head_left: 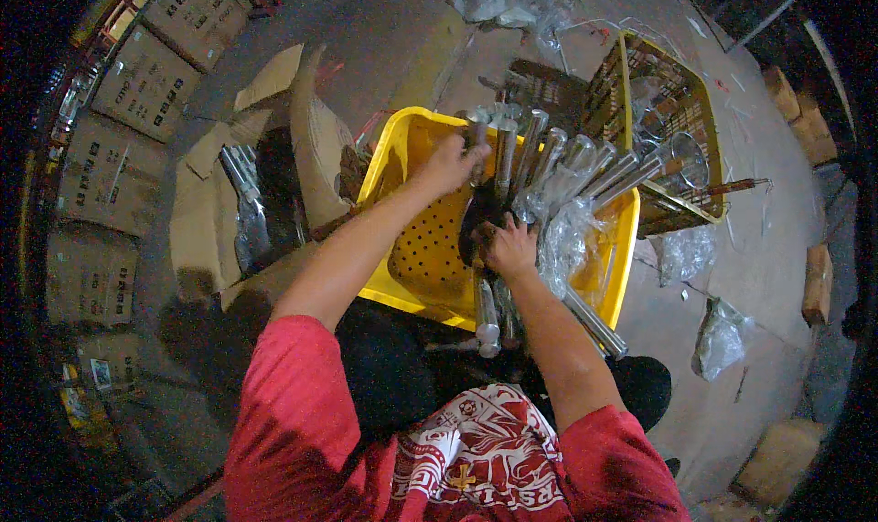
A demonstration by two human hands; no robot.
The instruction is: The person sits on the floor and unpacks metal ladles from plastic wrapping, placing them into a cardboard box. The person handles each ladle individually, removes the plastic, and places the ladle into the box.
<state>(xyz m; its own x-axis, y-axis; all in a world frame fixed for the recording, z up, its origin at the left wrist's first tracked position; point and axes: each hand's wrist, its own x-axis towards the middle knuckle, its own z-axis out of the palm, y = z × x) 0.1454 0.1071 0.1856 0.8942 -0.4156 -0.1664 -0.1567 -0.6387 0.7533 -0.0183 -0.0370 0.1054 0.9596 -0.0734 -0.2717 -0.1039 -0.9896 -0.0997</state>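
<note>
My left hand (448, 165) is closed round a shiny metal tube (476, 127) at the far rim of a yellow plastic basket (395, 131) with round holes in its floor. My right hand (509, 250) is over the middle of the basket, its fingers curled against a dark object (477, 218) whose shape I cannot make out. Several metal tubes (551, 153) lean over the basket's far right rim, partly wrapped in clear plastic (560, 244). More tubes (487, 319) stick out over the near rim between my forearms.
An opened cardboard box (315, 143) stands left of the basket, with bagged metal tubes (240, 170) beside it. To the right is a yellow-edged crate (625, 92) holding clear plastic. Stacked cartons (146, 83) line the left side. Plastic bags (721, 339) and wooden blocks (817, 284) lie on the floor.
</note>
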